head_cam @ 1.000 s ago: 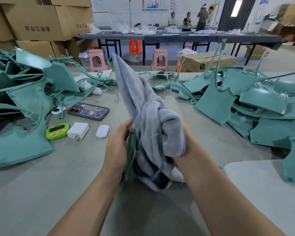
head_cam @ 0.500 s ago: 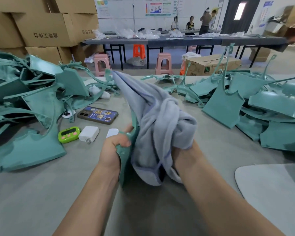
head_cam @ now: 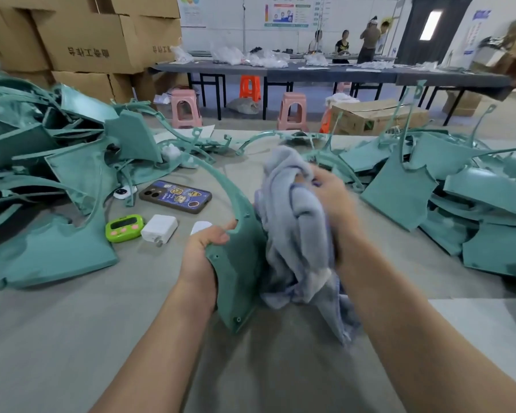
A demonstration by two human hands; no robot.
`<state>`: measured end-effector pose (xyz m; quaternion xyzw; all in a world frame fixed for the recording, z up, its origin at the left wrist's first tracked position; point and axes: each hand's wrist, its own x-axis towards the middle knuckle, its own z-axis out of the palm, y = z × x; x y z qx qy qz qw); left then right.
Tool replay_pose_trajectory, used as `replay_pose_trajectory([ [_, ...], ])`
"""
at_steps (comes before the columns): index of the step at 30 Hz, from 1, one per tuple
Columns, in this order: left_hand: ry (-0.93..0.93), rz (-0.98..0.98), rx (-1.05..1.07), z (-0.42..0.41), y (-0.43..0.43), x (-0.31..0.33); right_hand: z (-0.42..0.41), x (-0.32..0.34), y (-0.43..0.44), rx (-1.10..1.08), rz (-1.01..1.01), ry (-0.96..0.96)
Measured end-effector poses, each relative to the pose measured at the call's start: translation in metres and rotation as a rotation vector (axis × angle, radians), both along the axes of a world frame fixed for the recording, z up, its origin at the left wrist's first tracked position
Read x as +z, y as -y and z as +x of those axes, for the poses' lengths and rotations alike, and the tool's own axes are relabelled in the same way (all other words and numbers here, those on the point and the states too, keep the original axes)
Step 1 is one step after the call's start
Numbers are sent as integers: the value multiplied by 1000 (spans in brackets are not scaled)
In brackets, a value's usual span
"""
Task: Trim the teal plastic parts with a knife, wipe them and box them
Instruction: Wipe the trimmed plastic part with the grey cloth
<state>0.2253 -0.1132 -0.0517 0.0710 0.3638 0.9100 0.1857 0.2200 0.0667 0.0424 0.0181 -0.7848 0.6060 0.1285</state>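
My left hand [head_cam: 204, 248] grips the wide lower end of a teal plastic part [head_cam: 236, 266], whose thin curved arm sweeps up and away to the left. My right hand [head_cam: 331, 201] clutches a bunched grey cloth [head_cam: 292, 234] and presses it against the part's right side. The cloth hangs down over the table and hides that side of the part. Heaps of teal parts lie on the left [head_cam: 51, 162] and on the right [head_cam: 465, 198]. No knife is visible.
On the grey table [head_cam: 72, 338], left of my hands, lie a phone [head_cam: 175, 196], a green timer [head_cam: 124, 228], a white charger [head_cam: 159, 228] and a small white device [head_cam: 125, 192]. Cardboard boxes [head_cam: 90, 46] stack at back left. Stools, a long table and several people stand beyond.
The cloth, which stood tall over the part, has been gathered into a bunch. My right hand has moved up and away, and the part's curved arm is now uncovered.
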Motion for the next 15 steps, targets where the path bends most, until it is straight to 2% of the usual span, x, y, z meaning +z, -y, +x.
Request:
replay_pose_trajectory([
  [2,7,20,48,2,-6,-1,5,-25,31,79,283,-79],
  [5,72,59,152,-1,-4,-6,27,-63,62,124,494,-148],
  [9,123,75,212,-7,8,-10,52,-84,75,76,514,-83],
  [12,174,127,215,-11,22,-9,78,-91,86,64,683,-122],
  [15,246,99,191,-8,27,-10,78,-89,83,94,835,-222],
])
